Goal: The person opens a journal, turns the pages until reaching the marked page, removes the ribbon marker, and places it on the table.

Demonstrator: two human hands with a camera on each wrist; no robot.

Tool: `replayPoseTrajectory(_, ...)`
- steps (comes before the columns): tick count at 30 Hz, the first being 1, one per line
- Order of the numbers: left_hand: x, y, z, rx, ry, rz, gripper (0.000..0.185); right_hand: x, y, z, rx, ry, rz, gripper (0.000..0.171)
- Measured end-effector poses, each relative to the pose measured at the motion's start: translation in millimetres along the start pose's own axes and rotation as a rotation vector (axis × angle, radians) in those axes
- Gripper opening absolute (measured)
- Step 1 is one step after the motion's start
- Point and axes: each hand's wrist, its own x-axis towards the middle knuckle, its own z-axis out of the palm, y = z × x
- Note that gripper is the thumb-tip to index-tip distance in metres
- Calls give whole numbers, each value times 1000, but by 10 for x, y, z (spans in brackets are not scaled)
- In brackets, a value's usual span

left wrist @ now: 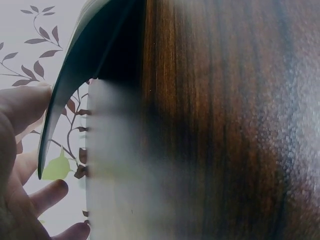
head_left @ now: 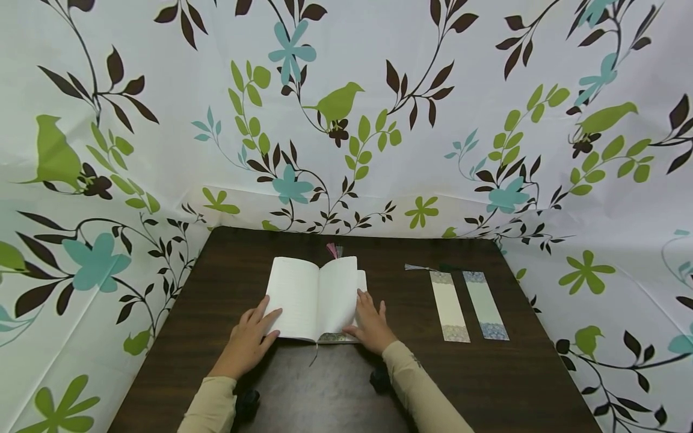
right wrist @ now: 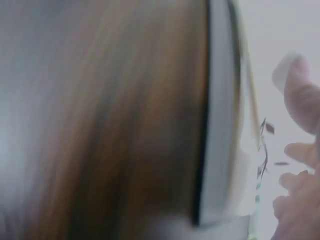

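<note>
Head view: an open notebook (head_left: 316, 307) lies mid-worktop (head_left: 335, 385). The left hand (head_left: 250, 340) rests flat on its left page, fingers straight; the right hand (head_left: 370, 325) touches the right page edge, fingers relaxed. Two bookmarks (head_left: 468, 305) lie to the right.

Left wrist view: loosely spread fingers (left wrist: 47, 195) beside the cover.

Right wrist view: blurred.

The left hand (left wrist: 20, 165) lay beside the book's dark cover (left wrist: 75, 75). The cover's edge touched the thumb. Brown table (left wrist: 225, 125) lay beyond.
</note>
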Motion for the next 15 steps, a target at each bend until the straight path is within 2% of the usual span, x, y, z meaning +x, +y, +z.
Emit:
replayPoseTrajectory(2, -1, 5, -3, -3, -6, -5, 49, -5, -89, -2, 114, -42, -55, 91)
replayPoseTrajectory(5, 1, 10, -8, -4, -13, -11, 49, -17, -223, 20, 162, -112, -115, 90)
replayPoseTrajectory(11, 17, 21, -12, -1, -7, -10, 49, -12, -419, 134, 80, -156, -154, 96)
replayPoseTrajectory(15, 20, 25, -1, -2, -2, -12, 49, 20, -486, 209, 13, -148, -224, 85)
